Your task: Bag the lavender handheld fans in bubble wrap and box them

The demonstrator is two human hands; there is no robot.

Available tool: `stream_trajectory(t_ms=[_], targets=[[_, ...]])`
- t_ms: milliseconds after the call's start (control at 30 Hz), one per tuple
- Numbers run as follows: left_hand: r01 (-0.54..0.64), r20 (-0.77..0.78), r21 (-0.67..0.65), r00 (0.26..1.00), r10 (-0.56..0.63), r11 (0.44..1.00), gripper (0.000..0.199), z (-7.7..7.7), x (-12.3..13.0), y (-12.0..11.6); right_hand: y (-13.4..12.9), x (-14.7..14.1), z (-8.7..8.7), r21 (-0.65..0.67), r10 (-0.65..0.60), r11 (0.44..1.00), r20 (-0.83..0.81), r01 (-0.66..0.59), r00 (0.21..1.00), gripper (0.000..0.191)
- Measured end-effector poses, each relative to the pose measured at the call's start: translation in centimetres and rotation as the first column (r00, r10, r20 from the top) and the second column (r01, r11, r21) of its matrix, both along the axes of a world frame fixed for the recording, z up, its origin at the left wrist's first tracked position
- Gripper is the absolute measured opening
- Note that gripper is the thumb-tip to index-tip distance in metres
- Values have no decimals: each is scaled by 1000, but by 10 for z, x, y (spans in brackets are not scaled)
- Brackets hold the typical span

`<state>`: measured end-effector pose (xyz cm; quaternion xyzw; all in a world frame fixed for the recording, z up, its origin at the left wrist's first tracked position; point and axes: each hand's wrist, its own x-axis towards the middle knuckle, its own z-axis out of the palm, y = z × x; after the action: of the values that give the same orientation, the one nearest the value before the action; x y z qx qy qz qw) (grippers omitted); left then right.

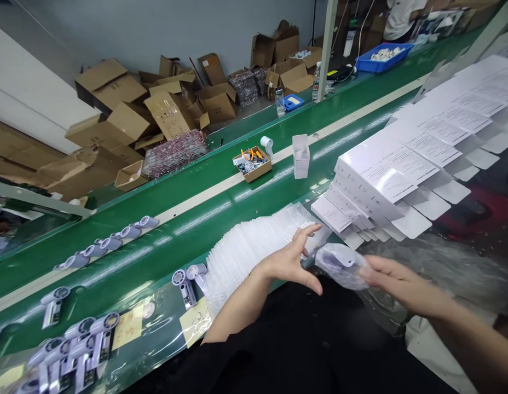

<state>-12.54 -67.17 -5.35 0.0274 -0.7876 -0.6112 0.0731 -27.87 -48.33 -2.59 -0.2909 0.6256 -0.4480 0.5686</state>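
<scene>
My right hand grips one end of a handheld fan wrapped in a clear bubble bag. The fan inside is pale purple and blurred by the plastic. Just left of it, my left hand is spread, thumb and fingers apart, holding nothing. Behind that hand lies a long row of overlapping bubble bags, white and translucent. Two unwrapped handheld fans rest by the left end of the row, near a yellow paper note.
Stacked white boxes with open flaps stand at right. A green conveyor crosses the view, bearing a small carton of parts, an upright white box and several purple fans. More fans lie lower left.
</scene>
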Motion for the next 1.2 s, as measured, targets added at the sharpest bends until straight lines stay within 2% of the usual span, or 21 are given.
stream_trajectory(t_ms=[33,67,133,167,200,233,267,300,367,433,500,600,667,733,800,867,900,967,1033,1100,1200], targets=[[43,-23,-41,999,-44,998,96,-2,-2,-1,-6,2,-6,-70,65,996,42,-62,997,26],[63,-12,-57,998,-64,996,92,-7,-4,0,-12,4,-15,-128,112,987,90,-100,990,24],[-8,61,-20,998,9,1000,65,-21,-7,4,-22,5,-45,-162,56,987,223,-20,973,22],[-106,103,25,989,103,994,53,-29,-8,4,-26,2,-65,-116,-103,983,302,144,948,20],[-227,145,82,966,214,970,45,-36,-7,4,-31,-2,-87,-24,-314,938,363,346,877,22],[-359,184,148,926,331,921,42,-41,-5,2,-37,-7,-109,95,-554,821,371,563,745,29],[-486,214,220,870,444,846,41,-44,-2,-1,-44,-12,-131,208,-712,692,353,691,607,39],[-589,240,293,808,539,753,40,-45,2,-6,-52,-17,-151,252,-777,620,333,743,535,46],[-710,278,427,692,666,560,38,-43,10,-17,-69,-24,-183,283,-833,540,316,792,455,50],[-758,310,530,591,744,381,34,-39,20,-30,-86,-25,-200,266,-858,495,303,827,415,46],[-769,379,613,487,787,181,30,-38,31,-43,-98,-17,-207,231,-888,433,276,871,369,39],[-735,544,661,335,770,-147,20,-43,53,-61,-103,8,-205,137,-919,361,222,922,327,32],[-696,602,670,304,738,-259,13,-48,69,-71,-102,29,-200,60,-927,346,176,936,332,30],[-670,612,685,317,725,-285,10,-52,83,-80,-102,48,-194,-11,-926,357,130,934,356,31],[-651,606,701,329,724,-292,10,-52,94,-89,-108,58,-184,-133,-898,434,20,891,440,33],[-621,583,727,331,742,-293,11,-49,99,-99,-124,55,-171,-334,-801,598,-241,728,548,29],[-600,558,747,333,760,-286,12,-45,99,-105,-138,49,-163,-424,-725,689,-399,588,561,26],[-560,491,790,332,806,-250,15,-37,93,-119,-176,29,-146,-520,-584,808,-643,277,496,20],[-533,410,824,323,853,-194,17,-27,79,-136,-223,5,-130,-547,-507,835,-733,50,453,19],[-521,327,843,305,894,-130,19,-19,56,-157,-273,-17,-121,-534,-419,834,-776,-138,471,22],[-573,204,819,259,944,-20,29,-20,15,-193,-336,-38,-129,-475,-236,807,-804,-351,546,26]])
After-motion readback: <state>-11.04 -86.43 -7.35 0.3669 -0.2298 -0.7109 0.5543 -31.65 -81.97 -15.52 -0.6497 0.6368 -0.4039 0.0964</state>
